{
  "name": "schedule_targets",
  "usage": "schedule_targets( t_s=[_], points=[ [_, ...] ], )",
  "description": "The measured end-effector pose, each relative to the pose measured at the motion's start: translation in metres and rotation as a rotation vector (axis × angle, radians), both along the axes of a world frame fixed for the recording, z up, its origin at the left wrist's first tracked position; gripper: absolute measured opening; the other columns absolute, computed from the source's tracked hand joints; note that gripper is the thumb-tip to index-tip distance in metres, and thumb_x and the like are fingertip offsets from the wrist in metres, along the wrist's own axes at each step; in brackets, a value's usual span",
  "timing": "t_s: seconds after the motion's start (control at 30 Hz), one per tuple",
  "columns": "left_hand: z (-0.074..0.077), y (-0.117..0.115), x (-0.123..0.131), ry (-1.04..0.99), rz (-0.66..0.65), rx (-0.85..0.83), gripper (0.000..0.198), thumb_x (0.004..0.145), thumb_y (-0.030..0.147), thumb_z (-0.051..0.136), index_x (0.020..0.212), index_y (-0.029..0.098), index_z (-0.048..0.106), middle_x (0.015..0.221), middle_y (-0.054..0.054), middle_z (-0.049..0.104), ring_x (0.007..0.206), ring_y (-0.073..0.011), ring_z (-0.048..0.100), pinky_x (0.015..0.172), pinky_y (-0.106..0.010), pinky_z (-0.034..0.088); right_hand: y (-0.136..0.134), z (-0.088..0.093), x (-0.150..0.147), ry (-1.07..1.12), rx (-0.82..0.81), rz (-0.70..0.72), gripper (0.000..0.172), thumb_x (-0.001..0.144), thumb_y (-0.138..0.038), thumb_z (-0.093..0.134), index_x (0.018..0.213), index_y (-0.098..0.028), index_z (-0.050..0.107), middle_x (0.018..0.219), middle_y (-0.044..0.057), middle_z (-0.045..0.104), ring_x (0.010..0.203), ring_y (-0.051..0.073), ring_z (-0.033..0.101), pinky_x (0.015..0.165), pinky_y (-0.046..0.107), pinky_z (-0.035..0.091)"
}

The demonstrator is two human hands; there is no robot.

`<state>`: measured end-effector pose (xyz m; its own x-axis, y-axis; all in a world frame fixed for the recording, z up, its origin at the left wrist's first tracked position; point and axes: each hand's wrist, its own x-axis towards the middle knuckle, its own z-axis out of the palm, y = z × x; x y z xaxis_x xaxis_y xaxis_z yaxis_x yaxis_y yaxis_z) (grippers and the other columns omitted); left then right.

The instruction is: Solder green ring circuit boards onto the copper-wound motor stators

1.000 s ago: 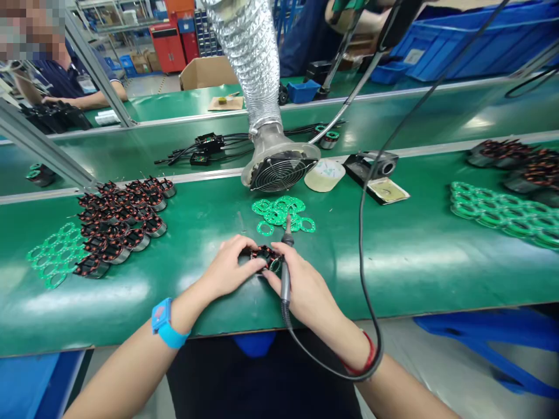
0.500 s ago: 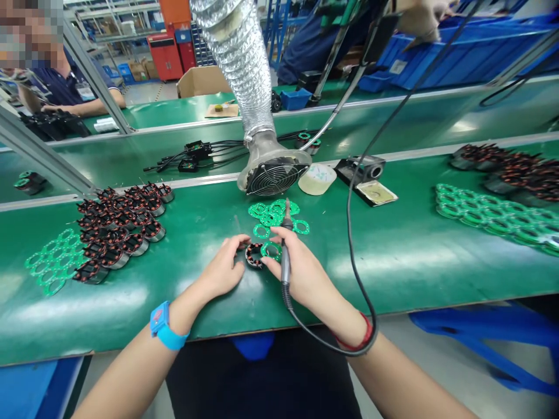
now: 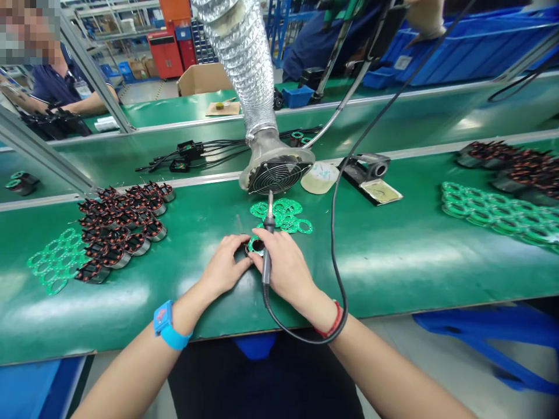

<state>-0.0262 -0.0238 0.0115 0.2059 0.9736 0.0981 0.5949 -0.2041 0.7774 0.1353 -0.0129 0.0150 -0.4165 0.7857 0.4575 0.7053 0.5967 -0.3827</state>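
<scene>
Under both hands, bench (image 3: pixel 393 262): green mat, running far out to either side and on ahead of the fingers.
Duct (image 3: pixel 244 58): silver ribbed hose coming down straight ahead of the hands; its grilled fan mouth sits on the bench just beyond the iron's tip.
Left pile (image 3: pixel 117 224): dark copper-wound stators in rows, well out to the left of the left hand, with a sheet of green rings (image 3: pixel 52 262) further left.
Right pile (image 3: pixel 493 212): more green rings, well apart to the right of the right hand; more wound parts behind them.
Co-worker (image 3: pixel 65 87): a person at the next bench, far ahead and to the left, arms on that bench.
Stand (image 3: pixel 369 174): black iron holder with a yellowish pad, ahead and to the right of the right hand.
Loose rings (image 3: pixel 282 212): small green heap just ahead of the fingertips.
Cable (image 3: pixel 336 233): black, looping from under the right wrist up past the stand.
Left hand (image 3: pixel 225 267): half curled, fingertips gripping the stator's left edge; blue band on the wrist.
Right hand (image 3: pixel 286 267): closed around the iron, fingertips touching the stator's right side.
Iron (image 3: pixel 267 233): held in the right hand, tip pointing away toward the fan mouth.
Stator (image 3: pixel 254 245): on the bench between the two hands' fingertips, a green ring on top; mostly hidden by the fingers.
</scene>
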Motion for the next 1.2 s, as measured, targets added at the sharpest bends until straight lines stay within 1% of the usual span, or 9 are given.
schedule_targets(
  t_s=[0.1,0.2,0.3,0.4,0.57,0.73,0.93,1.07,1.2],
  points=[
    [0.000,-0.002,-0.001,-0.043,-0.024,0.026,0.039,0.079,0.011,0.058,0.117,0.016,0.053,0.110,-0.009,0.059,0.105,-0.0223,0.053,0.095,-0.040,0.045,-0.002,-0.005,0.009,0.094,-0.046,0.017,0.041,0.086,-0.029,0.059,0.124,-0.016,0.049,0.104,0.015,0.064,0.093,0.030,0.056,0.079,0.047,0.050],
    [0.004,-0.004,0.002,-0.080,-0.069,0.049,0.039,0.079,0.014,0.060,0.118,0.019,0.052,0.113,-0.009,0.057,0.107,-0.0216,0.053,0.096,-0.039,0.044,-0.006,-0.010,0.019,0.166,-0.108,0.076,0.040,0.088,-0.019,0.051,0.128,-0.020,0.045,0.115,0.013,0.062,0.102,0.027,0.058,0.085,0.046,0.050],
    [0.006,-0.006,0.010,-0.033,-0.055,0.080,0.036,0.080,0.022,0.064,0.114,0.018,0.053,0.111,-0.009,0.057,0.107,-0.0234,0.053,0.095,-0.041,0.044,-0.008,-0.016,0.025,0.246,-0.166,0.107,0.045,0.087,-0.009,0.044,0.130,-0.023,0.042,0.118,0.009,0.063,0.105,0.023,0.059,0.087,0.042,0.050],
    [0.007,-0.006,0.018,0.052,-0.040,0.123,0.031,0.083,0.024,0.061,0.113,0.018,0.053,0.107,-0.009,0.058,0.103,-0.0233,0.054,0.091,-0.041,0.046,-0.008,-0.021,0.024,0.300,-0.186,0.086,0.045,0.087,-0.009,0.045,0.130,-0.025,0.041,0.118,0.007,0.064,0.103,0.022,0.060,0.086,0.041,0.050],
    [0.014,-0.005,0.014,0.148,-0.125,0.112,0.035,0.088,0.024,0.054,0.122,0.017,0.053,0.111,-0.010,0.057,0.106,-0.0232,0.052,0.095,-0.041,0.045,-0.009,-0.020,0.019,0.361,-0.118,-0.011,0.046,0.085,-0.009,0.048,0.128,-0.023,0.041,0.106,0.008,0.063,0.096,0.023,0.057,0.085,0.043,0.050],
    [0.027,-0.004,0.004,0.208,-0.257,0.036,0.036,0.087,0.024,0.053,0.123,0.019,0.056,0.120,-0.010,0.055,0.113,-0.0220,0.051,0.100,-0.040,0.044,-0.011,-0.020,0.019,0.359,-0.124,-0.017,0.045,0.082,-0.008,0.049,0.124,-0.024,0.043,0.089,0.004,0.063,0.084,0.022,0.058,0.078,0.040,0.051],
    [0.018,-0.008,0.013,0.195,-0.135,0.122,0.033,0.085,0.019,0.052,0.117,0.013,0.057,0.117,-0.012,0.059,0.109,-0.0212,0.057,0.096,-0.036,0.049,-0.012,-0.022,0.023,0.403,-0.205,0.041,0.041,0.084,-0.012,0.051,0.122,-0.025,0.043,0.090,0.003,0.064,0.086,0.020,0.061,0.079,0.039,0.052],
    [0.013,-0.008,0.017,0.266,-0.073,0.140,0.033,0.082,0.018,0.053,0.114,0.015,0.055,0.112,-0.012,0.064,0.105,-0.0234,0.061,0.092,-0.038,0.051,-0.014,-0.022,0.022,0.435,-0.199,0.055,0.039,0.084,-0.012,0.051,0.120,-0.025,0.045,0.090,0.003,0.064,0.084,0.020,0.062,0.077,0.036,0.053],
    [0.011,-0.007,0.015,0.262,-0.050,0.093,0.043,0.085,0.023,0.052,0.126,0.015,0.046,0.121,-0.014,0.061,0.110,-0.0254,0.060,0.095,-0.042,0.050,-0.015,-0.019,0.021,0.403,-0.151,0.066,0.037,0.085,-0.010,0.049,0.119,-0.025,0.046,0.086,0.003,0.063,0.078,0.020,0.059,0.072,0.037,0.053]
  ],
)
